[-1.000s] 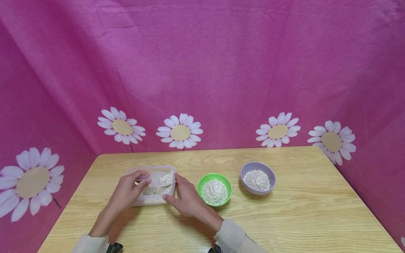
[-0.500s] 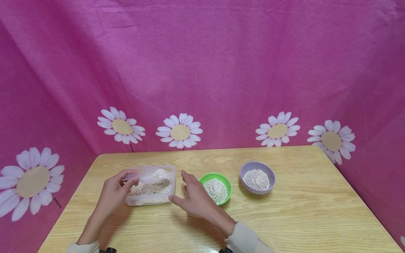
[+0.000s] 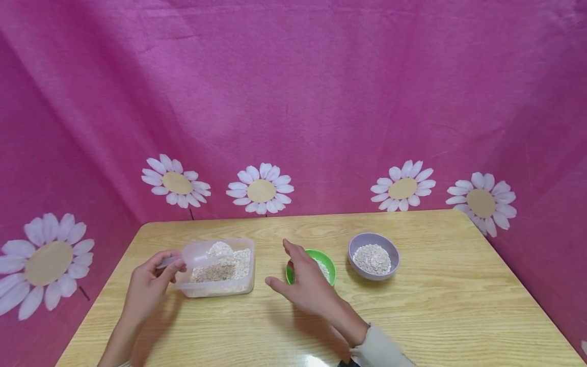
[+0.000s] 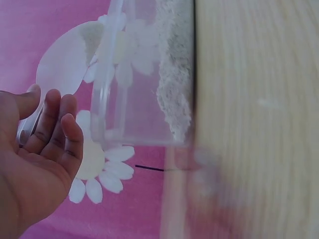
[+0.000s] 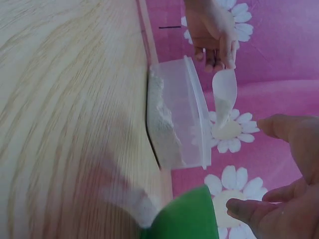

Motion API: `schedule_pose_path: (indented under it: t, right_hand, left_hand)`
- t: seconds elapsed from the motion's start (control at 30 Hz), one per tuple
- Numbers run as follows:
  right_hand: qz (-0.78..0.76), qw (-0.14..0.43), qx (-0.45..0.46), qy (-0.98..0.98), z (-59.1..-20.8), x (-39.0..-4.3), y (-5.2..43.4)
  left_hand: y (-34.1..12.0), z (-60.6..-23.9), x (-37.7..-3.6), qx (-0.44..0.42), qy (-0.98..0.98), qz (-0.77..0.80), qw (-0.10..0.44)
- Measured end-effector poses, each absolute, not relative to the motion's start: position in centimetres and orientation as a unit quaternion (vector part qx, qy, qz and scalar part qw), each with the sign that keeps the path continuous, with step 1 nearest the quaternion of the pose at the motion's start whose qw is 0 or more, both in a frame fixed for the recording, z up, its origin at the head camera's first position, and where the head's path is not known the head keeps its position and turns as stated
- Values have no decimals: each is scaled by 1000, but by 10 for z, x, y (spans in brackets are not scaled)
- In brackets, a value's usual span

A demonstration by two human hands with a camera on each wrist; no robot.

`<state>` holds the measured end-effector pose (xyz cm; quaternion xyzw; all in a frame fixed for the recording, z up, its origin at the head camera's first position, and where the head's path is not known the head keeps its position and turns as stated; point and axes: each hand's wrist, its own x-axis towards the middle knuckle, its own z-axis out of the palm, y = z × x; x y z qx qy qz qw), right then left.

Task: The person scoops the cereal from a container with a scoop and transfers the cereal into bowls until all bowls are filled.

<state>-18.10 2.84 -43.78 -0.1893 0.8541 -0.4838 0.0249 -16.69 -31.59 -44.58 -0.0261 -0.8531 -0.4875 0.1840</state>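
Note:
A translucent scoop (image 3: 197,253) with pale oat flakes at its tip is pinched by its handle between the thumb and fingers of my left hand (image 3: 149,279). In the right wrist view the scoop (image 5: 225,92) hangs above the rim of a clear plastic container (image 5: 183,99), apart from it. Oat flakes (image 3: 215,272) cover the bottom of that container. My right hand (image 3: 309,285) holds nothing; its fingers are extended and the thumb spread. In the head view it partly hides a green bowl (image 3: 332,270) of flakes.
To the right of the green bowl stands a purple bowl (image 3: 373,277) heaped with similar flakes. All of it is on a wooden table (image 3: 435,306). A pink cloth (image 3: 293,102) printed with daisies hangs behind the table and along its sides.
My left hand has lifted the scoop out of the flakes and moved left. The right hand has let go of the container's right side and moved right, in front of the green bowl.

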Motion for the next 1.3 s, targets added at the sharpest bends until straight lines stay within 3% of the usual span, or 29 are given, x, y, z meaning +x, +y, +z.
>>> schedule_pose_path:
  t: [0.23, 0.57, 0.8, 1.3]
  right_hand:
    - [-474, -4, -155, 867, -440, -179, 54]
    - [-460, -20, -130, 878, -442, -179, 103]
    - [-395, -82, -123, 907, -439, -175, 142]
    - [-356, -145, -91, 919, -446, -169, 200]
  left_hand:
    - [-297, -435, -170, -50, -834, -517, 187]
    - [-238, -429, -191, -66, -831, -533, 142]
    - [-197, -431, -205, -83, -814, -564, 111]
    - [-123, -428, -227, -129, -810, -564, 96]
